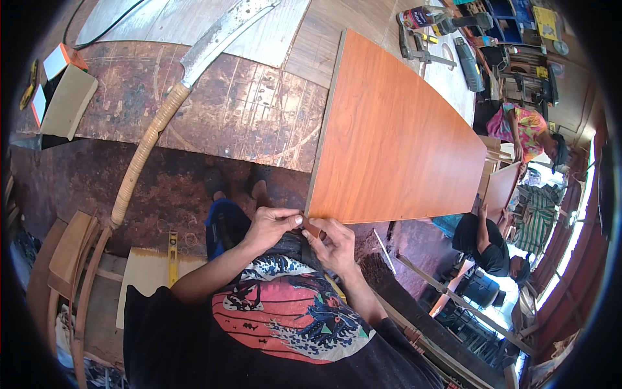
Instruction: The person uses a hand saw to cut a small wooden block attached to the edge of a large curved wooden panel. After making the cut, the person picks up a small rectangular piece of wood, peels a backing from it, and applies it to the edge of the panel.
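A large reddish-brown wood-grain board [398,129] lies on the workbench, its near corner reaching over the front edge toward me. Just below that corner, both hands meet in front of my body. A small brown strip [311,227] shows between them, and most of it is hidden by fingers. My left hand [267,230] pinches its left end with thumb and fingertips, touching or very close to the board's corner. On the other side, my right hand [335,244] is closed on the strip, thumb below and fingers above.
A long machete [155,123] with a wrapped handle lies across the worn bench [246,110], its handle jutting past the edge. Clamps and a bottle [422,17] stand at the far right. A wooden chair [74,259] is at left. Two people [486,240] handle another panel at right.
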A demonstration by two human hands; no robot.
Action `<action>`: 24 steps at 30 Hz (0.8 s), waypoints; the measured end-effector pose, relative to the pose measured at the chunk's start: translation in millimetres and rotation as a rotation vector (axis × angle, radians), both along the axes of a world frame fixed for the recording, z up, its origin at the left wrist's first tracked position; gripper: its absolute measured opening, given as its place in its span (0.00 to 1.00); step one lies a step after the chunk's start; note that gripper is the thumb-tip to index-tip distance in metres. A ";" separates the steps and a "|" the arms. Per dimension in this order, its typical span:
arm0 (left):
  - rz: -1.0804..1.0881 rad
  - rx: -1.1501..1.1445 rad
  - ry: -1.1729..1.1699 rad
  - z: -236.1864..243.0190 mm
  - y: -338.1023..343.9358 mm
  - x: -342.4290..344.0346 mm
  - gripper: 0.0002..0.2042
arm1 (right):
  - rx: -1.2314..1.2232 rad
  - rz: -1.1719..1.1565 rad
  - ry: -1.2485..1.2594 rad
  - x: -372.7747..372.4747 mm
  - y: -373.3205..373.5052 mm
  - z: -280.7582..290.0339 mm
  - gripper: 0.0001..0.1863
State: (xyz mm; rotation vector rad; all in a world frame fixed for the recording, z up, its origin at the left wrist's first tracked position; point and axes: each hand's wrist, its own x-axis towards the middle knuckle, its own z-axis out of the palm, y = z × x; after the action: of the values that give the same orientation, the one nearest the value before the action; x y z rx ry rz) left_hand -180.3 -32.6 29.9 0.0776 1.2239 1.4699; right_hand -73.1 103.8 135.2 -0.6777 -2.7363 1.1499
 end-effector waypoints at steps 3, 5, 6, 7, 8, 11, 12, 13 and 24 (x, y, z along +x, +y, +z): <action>0.001 -0.006 -0.023 0.9 -0.3 2.4 0.14 | -0.019 -0.021 -0.021 0.6 -1.9 0.9 0.14; 0.006 -0.002 -0.024 1.4 -0.5 3.2 0.14 | -0.006 -0.027 -0.017 1.7 -2.2 0.2 0.14; 0.009 0.001 -0.027 0.9 -1.2 4.1 0.13 | -0.007 -0.028 -0.018 2.7 -3.0 -0.3 0.14; 0.012 0.006 -0.030 1.3 -0.7 3.5 0.13 | -0.011 -0.034 -0.026 2.6 -2.7 0.0 0.14; 0.011 0.006 -0.030 1.4 -0.6 3.2 0.13 | -0.016 -0.040 -0.035 2.9 -2.7 -0.1 0.14; -0.008 -0.009 0.002 1.7 -0.2 1.3 0.13 | -0.023 -0.058 -0.032 3.5 -3.0 -2.4 0.14; -0.017 -0.016 0.022 1.8 0.2 0.1 0.14 | -0.023 -0.059 -0.033 2.7 -2.7 -2.4 0.14; -0.027 -0.023 0.041 2.0 0.4 -0.8 0.14 | -0.029 -0.071 -0.043 1.8 -2.9 -1.6 0.14; -0.152 0.005 0.197 6.2 4.5 -17.8 0.15 | -0.082 -0.064 -0.028 -4.3 3.7 4.3 0.14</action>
State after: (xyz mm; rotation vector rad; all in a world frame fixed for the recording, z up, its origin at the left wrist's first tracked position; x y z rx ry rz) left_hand -198.1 -28.1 36.2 0.3188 1.3424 1.3567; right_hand -77.4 107.5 139.5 -0.7920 -2.6814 1.2536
